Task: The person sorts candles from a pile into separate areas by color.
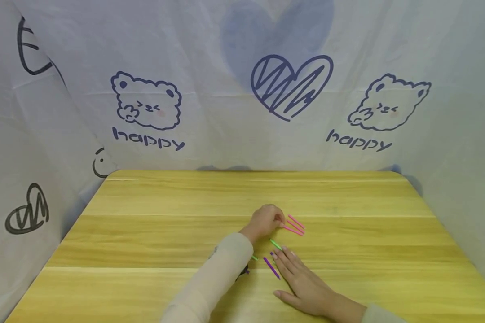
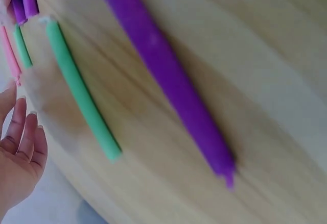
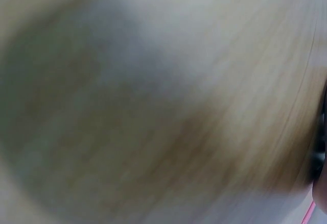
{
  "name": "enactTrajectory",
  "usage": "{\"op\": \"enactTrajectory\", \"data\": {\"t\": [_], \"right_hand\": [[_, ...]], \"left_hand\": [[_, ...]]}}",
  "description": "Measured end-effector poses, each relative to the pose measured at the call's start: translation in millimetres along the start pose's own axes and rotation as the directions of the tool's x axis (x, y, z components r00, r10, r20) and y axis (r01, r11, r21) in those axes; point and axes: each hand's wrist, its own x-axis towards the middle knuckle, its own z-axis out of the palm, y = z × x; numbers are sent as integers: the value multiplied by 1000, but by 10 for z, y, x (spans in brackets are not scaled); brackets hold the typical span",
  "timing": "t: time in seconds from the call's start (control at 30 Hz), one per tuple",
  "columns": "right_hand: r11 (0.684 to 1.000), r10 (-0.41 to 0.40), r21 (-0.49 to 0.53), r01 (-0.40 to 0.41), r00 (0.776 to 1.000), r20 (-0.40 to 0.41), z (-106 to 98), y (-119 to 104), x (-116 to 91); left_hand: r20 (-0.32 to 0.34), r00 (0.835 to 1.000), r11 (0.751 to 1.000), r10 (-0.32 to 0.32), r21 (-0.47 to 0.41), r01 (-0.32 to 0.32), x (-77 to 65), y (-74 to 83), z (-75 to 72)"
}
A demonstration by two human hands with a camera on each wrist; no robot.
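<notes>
Head view: your left hand (image 1: 265, 220) is up front, finger and thumb apparently pinching the near end of the closest pink stick (image 1: 293, 231). That stick lies to the hand's right, its long axis slanting away and down to the right, with two more pink sticks (image 1: 296, 222) just beyond it. Your right hand (image 1: 307, 285) lies flat nearer you, fingers straight, fingertips at a green stick (image 1: 275, 244), a purple stick (image 1: 271, 268) beside them. So the left is clearly nearer the pink, the right well short of it!

Left wrist view: a pink end shows right by your left fingertips at the frame's edge, the other fingers loosely bent; a big purple shape (image 2: 166, 78) slants across close to the lens.

Right wrist view: blurred table (image 3: 245, 81) mostly, a pink sliver (image 3: 308, 213) low at the right; your grip can't be told from here.
</notes>
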Motion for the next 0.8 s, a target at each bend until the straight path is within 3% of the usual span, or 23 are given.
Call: {"op": "enactTrajectory", "data": {"t": [0.33, 0.57, 0.8], "right_hand": [[1000, -14, -18, 13, 1000, -28, 9, 3, -2], [1000, -11, -28, 11, 1000, -26, 11, 2, -4], [999, -23, -40, 22, 999, -40, 14, 2, 1]], "left_hand": [[-79, 997, 999, 27, -30, -30, -126, -90, -176], [-149, 983, 994, 109, 25, -107, -277, -148, -266], [-142, 978, 988, 153, 31, -150, -472, -191, -329]]}}
